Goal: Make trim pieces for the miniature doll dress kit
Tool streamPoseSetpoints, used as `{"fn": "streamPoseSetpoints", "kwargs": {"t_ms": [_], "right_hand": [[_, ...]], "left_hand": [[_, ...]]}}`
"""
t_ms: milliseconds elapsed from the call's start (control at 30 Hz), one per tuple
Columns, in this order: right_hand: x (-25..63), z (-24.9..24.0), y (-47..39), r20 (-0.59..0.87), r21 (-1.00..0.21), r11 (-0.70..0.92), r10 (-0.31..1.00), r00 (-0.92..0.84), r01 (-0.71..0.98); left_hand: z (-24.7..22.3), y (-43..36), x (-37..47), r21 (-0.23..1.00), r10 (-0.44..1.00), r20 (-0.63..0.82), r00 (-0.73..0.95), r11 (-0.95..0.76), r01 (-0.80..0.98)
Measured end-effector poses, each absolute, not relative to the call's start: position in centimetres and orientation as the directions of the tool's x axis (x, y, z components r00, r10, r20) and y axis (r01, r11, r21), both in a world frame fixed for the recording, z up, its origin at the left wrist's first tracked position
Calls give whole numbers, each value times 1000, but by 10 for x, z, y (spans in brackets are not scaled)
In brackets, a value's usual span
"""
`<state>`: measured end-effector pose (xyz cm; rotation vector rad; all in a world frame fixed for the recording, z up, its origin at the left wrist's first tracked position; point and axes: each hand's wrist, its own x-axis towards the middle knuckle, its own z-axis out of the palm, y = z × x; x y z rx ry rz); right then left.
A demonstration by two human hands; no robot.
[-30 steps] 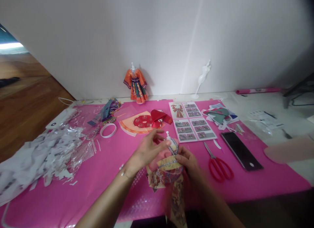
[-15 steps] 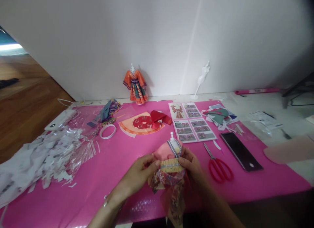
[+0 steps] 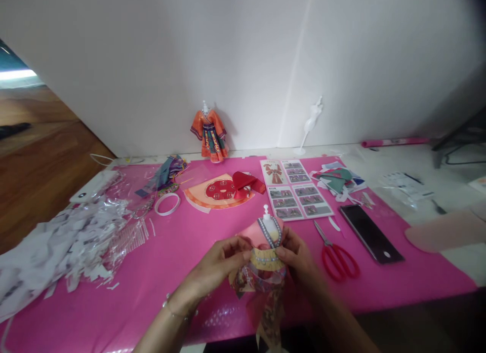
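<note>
Between my hands stands a small white dress form [image 3: 266, 211] wearing a pink top [image 3: 253, 235] with a dotted grey collar. Around its waist runs a yellow waistband [image 3: 266, 260] with a pale patterned stripe. Below that hangs a patterned skirt with a long sheer strip [image 3: 271, 310] trailing toward the table's front edge. My left hand [image 3: 224, 262] pinches the waistband's left end, thumb on the front. On the right side, my right hand [image 3: 296, 254] grips the same band with its thumb in front; its other fingers are partly hidden behind the doll dress.
Red-handled scissors [image 3: 339, 261] and a phone [image 3: 371, 234] lie at the right. An instruction sheet [image 3: 296, 188], fan-shaped cloth [image 3: 197, 195] and tape roll [image 3: 167, 204] lie behind. Scraps [image 3: 87, 236] pile up left. A dressed form [image 3: 209, 132] and bare form [image 3: 313, 117] stand at the wall.
My left fingers have shifted slightly right along the waistband, bunching closer to its front. The right hand keeps its hold, and the view has moved a little.
</note>
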<state>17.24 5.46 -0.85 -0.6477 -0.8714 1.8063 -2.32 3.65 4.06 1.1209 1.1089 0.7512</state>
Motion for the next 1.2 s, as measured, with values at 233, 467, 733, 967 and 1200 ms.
{"fn": "streamPoseSetpoints", "kwargs": {"t_ms": [233,467,733,967,1200], "right_hand": [[173,-7,54,-30,-806,-253,921,-389,-535],[173,-7,56,-16,-793,-231,933,-361,-564],[173,2,55,13,-805,-175,950,-311,-567],[171,8,52,-27,-800,-201,953,-301,-566],[169,10,55,-26,-827,-163,967,-253,-538]], "left_hand": [[40,39,-20,951,897,-307,319,282,123],[39,40,-15,937,917,-330,224,346,-39],[36,38,-6,969,963,-237,128,244,-40],[34,49,1,982,979,-188,82,185,43],[31,60,4,988,990,-136,46,139,-64]]}}
